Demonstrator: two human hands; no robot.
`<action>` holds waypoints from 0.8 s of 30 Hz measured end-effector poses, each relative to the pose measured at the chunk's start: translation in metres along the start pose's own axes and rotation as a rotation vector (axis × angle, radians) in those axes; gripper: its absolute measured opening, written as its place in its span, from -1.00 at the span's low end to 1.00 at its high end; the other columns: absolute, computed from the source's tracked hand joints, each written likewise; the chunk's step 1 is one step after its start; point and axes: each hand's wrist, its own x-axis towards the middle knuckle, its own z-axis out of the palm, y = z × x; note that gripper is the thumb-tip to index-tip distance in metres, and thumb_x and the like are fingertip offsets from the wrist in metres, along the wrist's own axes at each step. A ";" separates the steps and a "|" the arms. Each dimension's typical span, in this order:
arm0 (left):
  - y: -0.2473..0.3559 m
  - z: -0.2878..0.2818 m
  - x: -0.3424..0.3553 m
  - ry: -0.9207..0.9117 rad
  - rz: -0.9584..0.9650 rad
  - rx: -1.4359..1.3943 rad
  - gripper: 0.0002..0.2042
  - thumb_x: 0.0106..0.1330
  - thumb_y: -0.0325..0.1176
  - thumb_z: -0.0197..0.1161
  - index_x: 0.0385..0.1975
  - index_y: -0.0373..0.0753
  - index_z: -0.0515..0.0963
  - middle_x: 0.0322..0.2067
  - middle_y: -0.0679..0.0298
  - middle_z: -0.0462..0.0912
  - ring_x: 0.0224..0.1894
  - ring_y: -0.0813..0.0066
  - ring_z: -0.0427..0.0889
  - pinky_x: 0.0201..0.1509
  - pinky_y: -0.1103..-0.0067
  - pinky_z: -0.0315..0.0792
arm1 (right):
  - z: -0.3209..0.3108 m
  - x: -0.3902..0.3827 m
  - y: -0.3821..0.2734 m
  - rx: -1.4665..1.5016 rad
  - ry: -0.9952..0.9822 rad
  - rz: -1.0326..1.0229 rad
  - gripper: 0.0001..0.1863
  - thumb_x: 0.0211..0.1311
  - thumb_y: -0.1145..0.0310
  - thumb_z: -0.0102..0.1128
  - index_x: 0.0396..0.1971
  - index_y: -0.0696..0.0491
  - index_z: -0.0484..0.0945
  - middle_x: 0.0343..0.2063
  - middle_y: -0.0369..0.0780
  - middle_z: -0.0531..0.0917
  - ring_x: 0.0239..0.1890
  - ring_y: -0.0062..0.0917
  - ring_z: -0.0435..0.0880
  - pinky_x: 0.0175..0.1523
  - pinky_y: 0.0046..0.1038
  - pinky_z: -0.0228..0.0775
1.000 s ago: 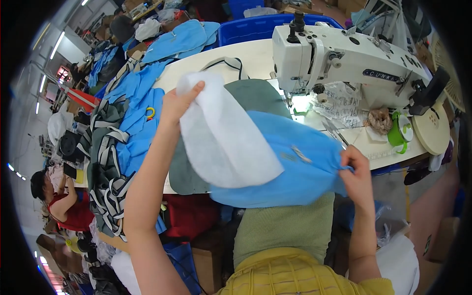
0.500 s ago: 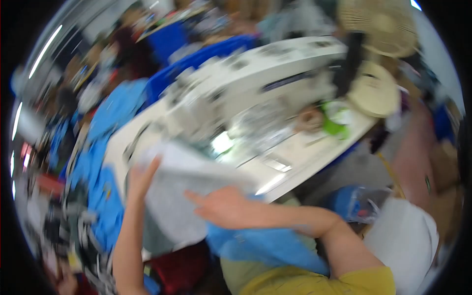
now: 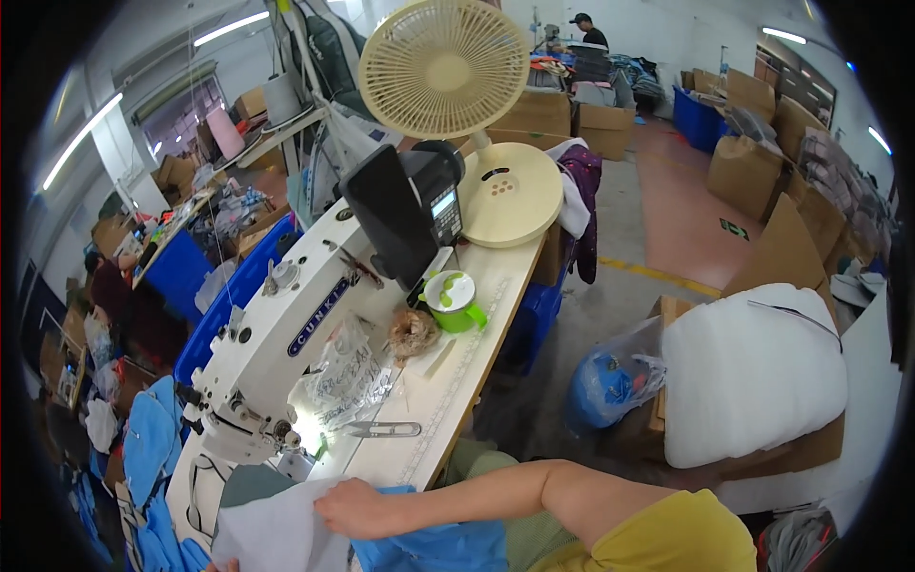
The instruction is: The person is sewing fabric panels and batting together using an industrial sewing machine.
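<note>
A white fabric piece (image 3: 276,526), with a dark grey-green fabric piece (image 3: 255,484) beside and partly under it, lies at the front of a white sewing machine (image 3: 286,329). My right hand (image 3: 357,510) is closed on the white fabric's right edge. At the bottom edge of the picture, only the fingertips of my left hand (image 3: 227,566) show, closed at the same fabric's lower left edge. Light blue fabric (image 3: 434,543) lies under my right forearm. The lit needle area is just beyond the fabric, and thread snips (image 3: 386,430) lie on the machine table (image 3: 434,419).
Along the table stand a clear plastic bag (image 3: 348,377), a brown ring-shaped bundle (image 3: 412,334), a green-and-white cup (image 3: 453,300), a phone-like black panel (image 3: 384,214) and a beige fan (image 3: 446,71). To the right sits a white padded roll (image 3: 753,377) near cardboard boxes. Two people work farther off.
The view has swung toward the right and steadied. My hands and the fabric now sit lower in it. My right hand has gone from a pointing finger over the white fabric to gripping its edge.
</note>
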 end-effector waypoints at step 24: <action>0.093 0.118 0.049 0.117 0.487 -0.087 -0.47 0.54 -0.10 0.15 0.38 -0.29 0.47 0.46 -0.16 0.31 0.50 -0.13 0.27 0.55 0.13 0.10 | 0.013 -0.009 -0.029 -0.154 0.023 0.046 -0.43 0.15 0.16 0.34 0.00 0.34 0.54 -0.50 -0.05 0.74 -0.42 -0.18 0.79 -0.32 -0.16 0.62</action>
